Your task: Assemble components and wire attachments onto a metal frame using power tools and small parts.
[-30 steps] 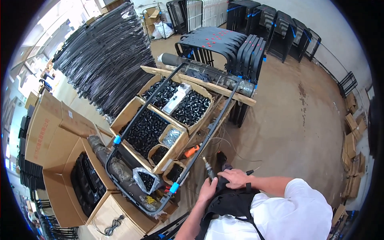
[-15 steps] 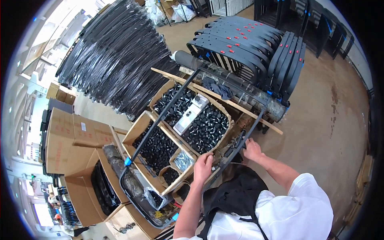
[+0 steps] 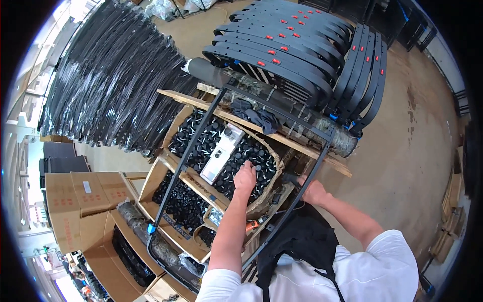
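My left hand (image 3: 245,177) reaches into a carton (image 3: 275,151) of black round-headed bolts (image 3: 258,152) with silver stems. Its fingers are drawn together at the bolts; what they pinch is hidden. My right hand (image 3: 314,192) is closed beside the right bar of a black metal frame (image 3: 187,163), around a dark object (image 3: 290,178) whose kind I cannot make out. The frame lies tilted across the boxes, with blue tape on a corner. A white box-shaped piece (image 3: 219,155) rests among the bolts, left of my left hand.
Left of the bolts, a divided wooden box (image 3: 146,194) holds small black parts (image 3: 183,201). An orange-and-black tool (image 3: 251,225) lies near its edge. A wooden strip (image 3: 282,137) and padded roll (image 3: 206,72) cross behind. Curved black panels (image 3: 282,55) stand beyond; an open carton (image 3: 100,246) sits left.
My left hand has moved from the box edge up and forward into the bolts. My right hand stays by the frame's right bar. The view has shifted, uncovering the orange-and-black tool.
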Demonstrator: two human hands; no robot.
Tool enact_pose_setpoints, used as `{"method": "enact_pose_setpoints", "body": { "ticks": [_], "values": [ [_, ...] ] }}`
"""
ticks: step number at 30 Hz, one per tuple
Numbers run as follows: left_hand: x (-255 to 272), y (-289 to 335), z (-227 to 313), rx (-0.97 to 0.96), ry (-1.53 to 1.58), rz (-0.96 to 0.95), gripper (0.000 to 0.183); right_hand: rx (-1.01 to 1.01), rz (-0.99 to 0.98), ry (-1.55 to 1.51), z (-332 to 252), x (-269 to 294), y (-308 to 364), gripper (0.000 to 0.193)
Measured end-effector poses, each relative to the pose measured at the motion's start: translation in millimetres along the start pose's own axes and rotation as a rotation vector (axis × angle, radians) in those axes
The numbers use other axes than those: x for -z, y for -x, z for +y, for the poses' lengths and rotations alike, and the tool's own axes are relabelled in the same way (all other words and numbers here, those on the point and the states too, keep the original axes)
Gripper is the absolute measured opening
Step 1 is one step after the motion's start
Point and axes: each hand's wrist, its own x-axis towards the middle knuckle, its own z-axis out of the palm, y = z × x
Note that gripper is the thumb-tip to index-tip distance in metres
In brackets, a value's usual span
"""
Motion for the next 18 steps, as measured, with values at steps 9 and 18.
{"method": "enact_pose_setpoints", "body": {
  "ticks": [9,18],
  "values": [
    [11.8,-2.4,-12.3,-0.188,-0.109,-0.086,0.031,0.224,-0.348,-0.373,-133.0,150.9,7.3,0.022],
    [47.5,29.5,-26.6,0.019,0.392,-0.005,0.032,0.361,-0.012,0.357,-117.6,-9.1,-165.8,0.026]
  ]
}}
